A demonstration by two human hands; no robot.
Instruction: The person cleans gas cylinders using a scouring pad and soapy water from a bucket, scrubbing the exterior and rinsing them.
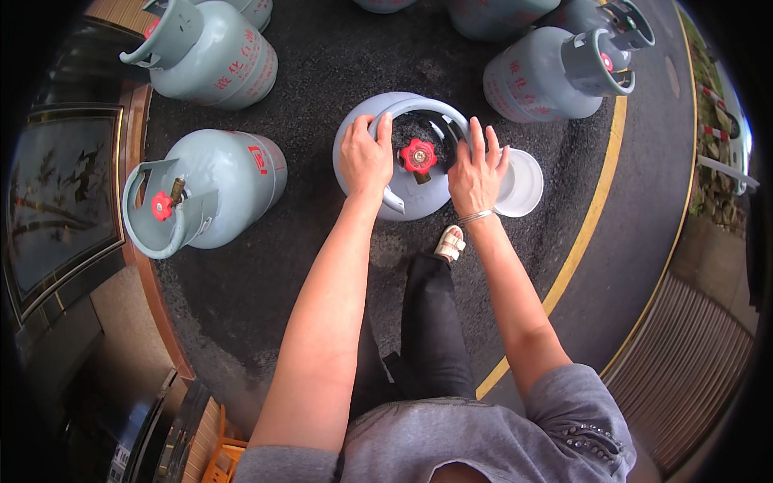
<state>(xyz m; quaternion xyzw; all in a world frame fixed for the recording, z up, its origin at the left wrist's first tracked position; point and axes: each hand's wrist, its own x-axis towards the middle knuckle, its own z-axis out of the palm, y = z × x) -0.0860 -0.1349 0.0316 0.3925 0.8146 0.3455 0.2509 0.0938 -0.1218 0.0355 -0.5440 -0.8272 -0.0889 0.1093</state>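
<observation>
A grey gas cylinder (362, 105) stands upright in front of me, seen from above. Inside its ring-shaped collar is a red star-shaped valve knob (418, 155) on a brass valve. My left hand (366, 157) is closed over the left side of the collar. On the right side, my right hand (477, 171) grips the collar with its fingers partly spread, and a bracelet circles that wrist. Neither hand touches the knob. Just beyond my right hand, a round white tub (522, 183) sits on the ground, partly covered by the hand.
Another grey cylinder (225, 181) leans into view at left, with a second cylinder (221, 60) farther back. Several more stand at the far side, including one cylinder (535, 76) at right. A yellow line (592, 217) crosses the dark asphalt. My sandalled foot (451, 243) is close by.
</observation>
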